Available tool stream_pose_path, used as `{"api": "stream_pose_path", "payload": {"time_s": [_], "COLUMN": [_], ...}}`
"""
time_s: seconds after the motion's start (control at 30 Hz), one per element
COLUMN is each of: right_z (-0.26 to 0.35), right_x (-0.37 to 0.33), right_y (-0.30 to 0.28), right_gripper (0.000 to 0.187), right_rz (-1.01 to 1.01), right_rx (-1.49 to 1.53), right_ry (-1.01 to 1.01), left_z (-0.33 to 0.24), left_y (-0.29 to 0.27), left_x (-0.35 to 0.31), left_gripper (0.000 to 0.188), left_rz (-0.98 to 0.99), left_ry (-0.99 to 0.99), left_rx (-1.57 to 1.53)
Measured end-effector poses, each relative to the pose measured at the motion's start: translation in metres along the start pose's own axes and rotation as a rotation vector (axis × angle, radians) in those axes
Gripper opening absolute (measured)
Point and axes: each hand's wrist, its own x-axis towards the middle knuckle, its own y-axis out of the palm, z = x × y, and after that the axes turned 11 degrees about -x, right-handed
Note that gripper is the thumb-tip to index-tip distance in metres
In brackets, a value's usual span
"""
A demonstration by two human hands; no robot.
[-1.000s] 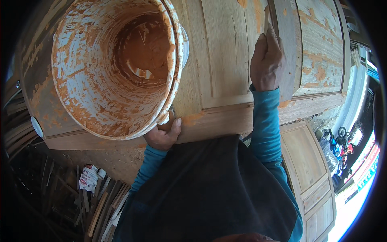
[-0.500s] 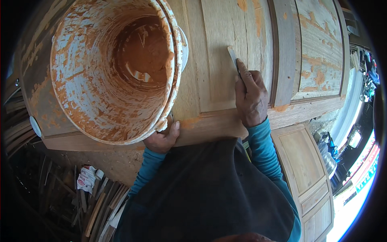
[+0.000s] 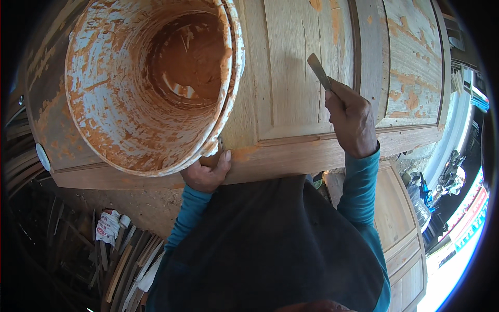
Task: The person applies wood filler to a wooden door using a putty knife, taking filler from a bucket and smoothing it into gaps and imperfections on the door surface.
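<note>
Scraper [image 3: 319, 72] in right hand [image 3: 354, 119]

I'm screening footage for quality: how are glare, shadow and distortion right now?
Head view: glare washes out the lower right edge; the wooden door curves near the black rim; shadow swallows detail left of the wood strips; the flat-bladed tool reads fairly clear.

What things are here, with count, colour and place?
Bucket: one, white and orange, upper left
Paste: some, orange, in bucket
Large door: one, brown, behind bucket
Scraper: one, greyish, upper middle
Second door: one, brown, lower right
Disc: one, white, left edge
Wood strips: several, brown, lower left
Bag: one, white, lower left
Blurred things: several, mixed, far right
Shirt: one, black, lower middle
Sleeves: two, teal, on arms
Left hand: one, bare, by bucket's rim
Right hand: one, bare, holding scraper
</note>
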Motion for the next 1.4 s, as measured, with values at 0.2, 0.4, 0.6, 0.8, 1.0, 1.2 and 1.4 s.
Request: {"api": "stream_pose_path", "payload": {"time_s": [0.2,0.4,0.6,0.8,1.0,1.2,1.4], "right_z": [-0.048,-0.118,-0.117,-0.139,-0.137,-0.14,-0.137], "right_x": [-0.019,-0.029,-0.029,-0.036,-0.034,-0.035,-0.029], "right_y": [0.002,0.011,0.017,0.02,0.015,0.014,0.017], "right_gripper": [0.036,0.037,0.054,0.054,0.056,0.055,0.048], "right_rz": [-0.303,-0.444,-0.529,-0.489,-0.439,-0.419,-0.415], "right_rx": [-0.184,-0.076,0.113,0.129,0.189,0.245,0.325], "right_ry": [-0.002,0.105,0.127,0.065,0.07,0.035,0.038], "left_z": [-0.002,-0.002,0.0,-0.001,-0.002,-0.006,0.002], "left_y": [0.001,0.005,0.005,0.005,0.012,0.021,0.028], "left_x": [-0.005,-0.009,-0.003,-0.012,-0.004,0.0,0.002], "left_gripper": [0.064,0.065,0.069,0.07,0.068,0.066,0.063], "left_rz": [0.013,-0.014,-0.025,-0.067,-0.083,-0.198,-0.371], "left_ry": [-0.056,-0.08,-0.03,-0.022,-0.005,0.011,-0.021], "left_rx": [-0.001,0.074,0.213,0.245,0.274,0.317,0.394]}}
